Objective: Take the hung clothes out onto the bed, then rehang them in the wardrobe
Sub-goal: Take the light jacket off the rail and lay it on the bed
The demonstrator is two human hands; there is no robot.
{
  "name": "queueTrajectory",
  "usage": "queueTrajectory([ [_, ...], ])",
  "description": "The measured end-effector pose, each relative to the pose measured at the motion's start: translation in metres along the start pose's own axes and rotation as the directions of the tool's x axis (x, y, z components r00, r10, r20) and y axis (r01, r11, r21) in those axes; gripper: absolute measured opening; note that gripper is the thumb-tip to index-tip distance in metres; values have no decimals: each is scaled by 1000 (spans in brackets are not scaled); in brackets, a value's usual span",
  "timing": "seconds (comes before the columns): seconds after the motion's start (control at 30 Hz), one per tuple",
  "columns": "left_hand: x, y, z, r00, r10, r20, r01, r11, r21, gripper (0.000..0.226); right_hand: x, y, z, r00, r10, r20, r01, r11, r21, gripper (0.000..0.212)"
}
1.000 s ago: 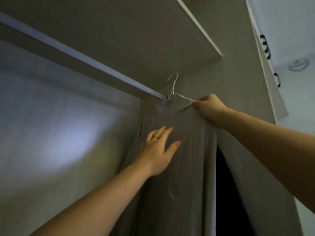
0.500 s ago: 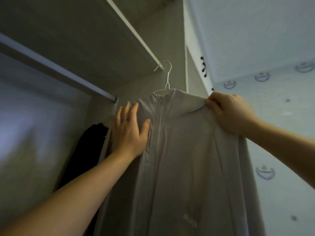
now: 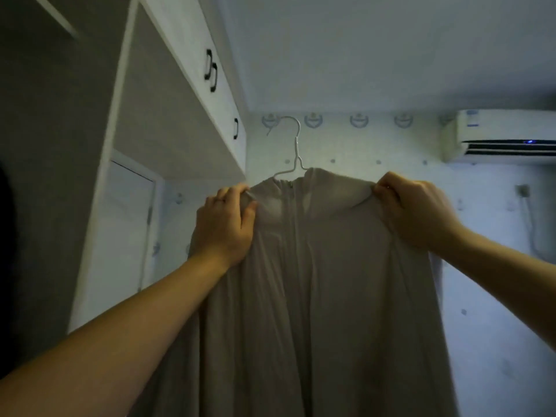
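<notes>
Head: garment vertical, hanger hook upward

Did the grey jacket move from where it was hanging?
Yes. The grey jacket, on its hanger, has come out of the wardrobe to the right; its hook now hangs free in front of the patterned wall.

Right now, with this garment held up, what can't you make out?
Head view only.
Garment hem: cut off by the bottom edge.
Hanger arms: hidden under the fabric; only the hook shows.
Left hand and right hand: grip's inside hidden by their own backs.
Dark shape, left edge: cropped, unidentifiable.
</notes>
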State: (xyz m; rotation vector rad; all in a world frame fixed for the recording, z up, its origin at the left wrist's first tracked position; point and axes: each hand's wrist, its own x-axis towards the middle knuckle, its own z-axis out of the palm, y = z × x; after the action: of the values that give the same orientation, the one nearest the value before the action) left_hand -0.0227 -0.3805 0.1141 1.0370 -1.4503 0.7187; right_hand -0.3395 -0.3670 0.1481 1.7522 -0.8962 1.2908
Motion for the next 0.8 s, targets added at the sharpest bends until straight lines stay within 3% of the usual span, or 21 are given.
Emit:
queueTrajectory([
  [0.17, -48, 58, 110, 987, -38, 156, 72, 973, -219, 32, -86, 87, -31, 990, 105, 97, -96, 991, -98, 26],
  [0.37, -118, 107, 232, 914, -24, 404, 170, 929, -330, 26, -200, 157, -48, 941, 279, 193, -238, 948, -209, 19],
  [0.57, -198, 135, 354, 820, 21, 573, 227, 906, -358, 22, -311, 214, -25, 801, 498, 333, -418, 862, -286, 17],
  [0.8, -251, 158, 506, 742, 154, 653, 197, 881, -431, 23, -404, 274, 22, 581, 676, 453, -579, 735, -353, 15],
])
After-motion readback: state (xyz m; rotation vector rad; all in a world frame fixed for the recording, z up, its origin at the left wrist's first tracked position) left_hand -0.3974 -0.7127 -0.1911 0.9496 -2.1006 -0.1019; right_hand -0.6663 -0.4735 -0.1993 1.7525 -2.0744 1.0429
